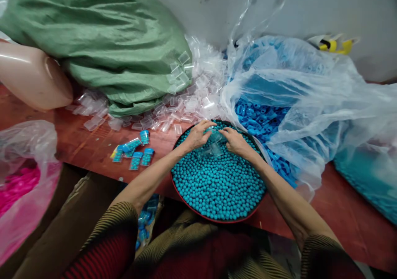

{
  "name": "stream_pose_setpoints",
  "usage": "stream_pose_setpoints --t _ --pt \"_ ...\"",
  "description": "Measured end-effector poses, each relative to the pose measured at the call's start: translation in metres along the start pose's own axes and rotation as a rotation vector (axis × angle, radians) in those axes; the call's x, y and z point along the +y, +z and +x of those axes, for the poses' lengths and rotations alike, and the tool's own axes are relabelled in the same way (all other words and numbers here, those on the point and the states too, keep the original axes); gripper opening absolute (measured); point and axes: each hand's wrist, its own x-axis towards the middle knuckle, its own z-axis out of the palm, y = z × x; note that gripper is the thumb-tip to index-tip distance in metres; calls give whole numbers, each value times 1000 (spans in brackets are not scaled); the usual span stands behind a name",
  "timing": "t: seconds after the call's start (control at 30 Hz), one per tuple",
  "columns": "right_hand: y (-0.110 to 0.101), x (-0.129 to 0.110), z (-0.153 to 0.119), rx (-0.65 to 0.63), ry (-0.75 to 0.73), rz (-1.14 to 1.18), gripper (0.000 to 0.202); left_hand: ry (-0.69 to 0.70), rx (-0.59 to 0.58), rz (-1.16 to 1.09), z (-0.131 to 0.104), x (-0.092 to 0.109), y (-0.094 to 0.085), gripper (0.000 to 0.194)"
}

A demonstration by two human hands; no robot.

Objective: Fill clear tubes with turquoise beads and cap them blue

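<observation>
A round pan [178,192] with a red rim is filled with small turquoise beads [217,184]. Over its far part, my left hand [199,136] curls its thumb and fingers round a small clear plastic container [214,135], blurred and partly hidden. From the other side, my right hand [237,141] meets the same container with bent fingertips. Just below the hands, another clear container [216,149] lies on the beads. Several bead-filled containers with blue caps [136,160] rest on the table left of the pan.
Loose clear containers [201,101] spill from a green sack [124,51]. A plastic bag of blue caps [260,118] stands at the right, near a bag of turquoise beads [359,180]. A beige jug [34,74] and a bag of pink pieces [20,186] are left.
</observation>
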Motion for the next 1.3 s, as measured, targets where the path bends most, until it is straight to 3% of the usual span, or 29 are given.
stream_pose_setpoints --t 0.13,0.2,0.27,0.37,0.53,0.67,0.83,1.0,1.13,1.3 --pt "-13 -18 -21 181 154 -46 36 -190 167 184 -34 14 -11 29" --pt "-16 -36 -26 164 182 -35 30 -261 49 304 -52 23 -7 26" --pt "-15 -54 -25 62 157 -50 31 -287 -159 406 -64 31 2 26" --pt "-6 -64 -21 -56 91 -57 37 -327 -353 518 -68 38 16 25" --pt "9 -40 -31 -20 23 182 38 -383 -396 488 -58 36 16 38" --pt "7 -26 -45 28 152 343 24 -413 -451 370 -54 30 13 33" --pt "-3 -26 -61 72 216 497 17 -398 -314 177 -60 23 20 24" --pt "-7 -43 -79 103 223 672 16 -489 -65 -364 -64 15 25 14" --pt "-5 -57 -84 115 165 709 23 -641 -71 -681 -65 19 26 22" --pt "-5 -53 -83 152 144 680 27 -707 -79 -686 -67 25 24 34"
